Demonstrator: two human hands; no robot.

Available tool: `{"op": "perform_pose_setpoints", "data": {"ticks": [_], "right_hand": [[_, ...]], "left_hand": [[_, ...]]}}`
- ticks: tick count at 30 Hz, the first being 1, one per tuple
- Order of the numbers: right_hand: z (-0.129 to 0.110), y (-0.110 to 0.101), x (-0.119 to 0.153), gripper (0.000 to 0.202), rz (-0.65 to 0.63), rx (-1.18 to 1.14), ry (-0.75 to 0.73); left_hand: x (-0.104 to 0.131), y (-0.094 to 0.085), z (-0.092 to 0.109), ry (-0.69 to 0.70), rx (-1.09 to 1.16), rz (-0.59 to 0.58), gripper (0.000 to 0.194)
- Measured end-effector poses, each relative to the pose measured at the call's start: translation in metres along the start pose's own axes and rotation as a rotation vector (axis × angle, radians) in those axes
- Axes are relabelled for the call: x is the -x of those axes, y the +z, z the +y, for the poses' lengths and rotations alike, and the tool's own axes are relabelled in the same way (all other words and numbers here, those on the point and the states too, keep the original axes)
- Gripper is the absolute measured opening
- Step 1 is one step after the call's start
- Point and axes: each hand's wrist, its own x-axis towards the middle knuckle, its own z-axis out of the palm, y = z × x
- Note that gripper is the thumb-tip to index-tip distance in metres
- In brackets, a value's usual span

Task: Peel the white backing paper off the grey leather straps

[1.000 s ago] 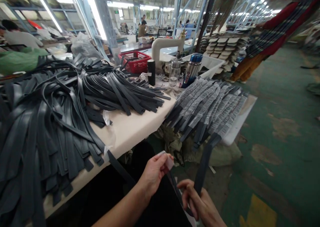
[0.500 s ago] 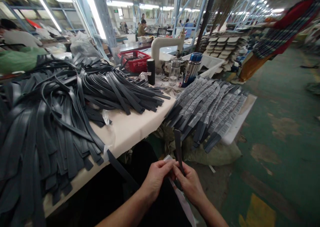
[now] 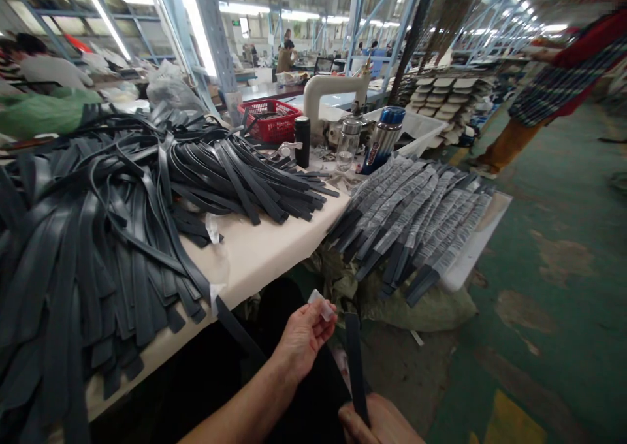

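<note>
Over my lap, my left hand pinches a small piece of whitish plastic film between thumb and fingers. My right hand, low at the bottom edge, is closed round a dark grey strap whose free end points up. The two hands are apart. On the table to the left lies a large pile of similar dark straps, some hanging over the edge. Several straps wrapped in wrinkled clear plastic lie side by side on a white board to the right.
The cream tabletop runs along my left. On it stand a red basket, a black cylinder, a glass bottle, a steel-blue flask and a cream machine arm. A person stands at the right.
My hands have parted. The right hand has moved down with the strap, while the left stays near its place with the plastic film now showing clearly. The view has shifted slightly.
</note>
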Motion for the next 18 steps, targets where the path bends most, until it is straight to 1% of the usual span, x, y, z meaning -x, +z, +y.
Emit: {"op": "perform_pose_setpoints", "data": {"ticks": [5, 8, 10, 13, 15, 16, 18], "right_hand": [[-0.007, -0.001, -0.008, 0.038, 0.046, 0.054, 0.064], [-0.005, -0.001, -0.011, 0.035, 0.063, -0.012, 0.077], [-0.001, 0.000, -0.011, 0.035, 0.058, -0.055, 0.042], [0.003, -0.002, -0.008, 0.039, 0.024, -0.065, -0.015], [0.003, -0.006, -0.006, 0.039, 0.012, -0.071, -0.013], [0.002, -0.008, -0.005, 0.041, -0.004, -0.094, -0.013], [0.000, -0.012, -0.007, 0.050, -0.079, -0.204, -0.005]], "left_hand": [[0.000, 0.004, 0.005, -0.003, -0.008, -0.021, 0.041], [0.000, 0.006, 0.007, -0.005, -0.007, -0.030, 0.040], [0.000, 0.006, 0.009, -0.009, -0.008, -0.042, 0.038], [0.001, 0.006, 0.011, -0.013, -0.044, -0.051, 0.035], [0.003, 0.005, 0.010, -0.018, -0.099, -0.068, 0.034], [0.004, 0.005, 0.008, -0.024, -0.134, -0.086, 0.034], [0.007, 0.004, 0.000, -0.052, -0.208, -0.129, 0.036]]}}
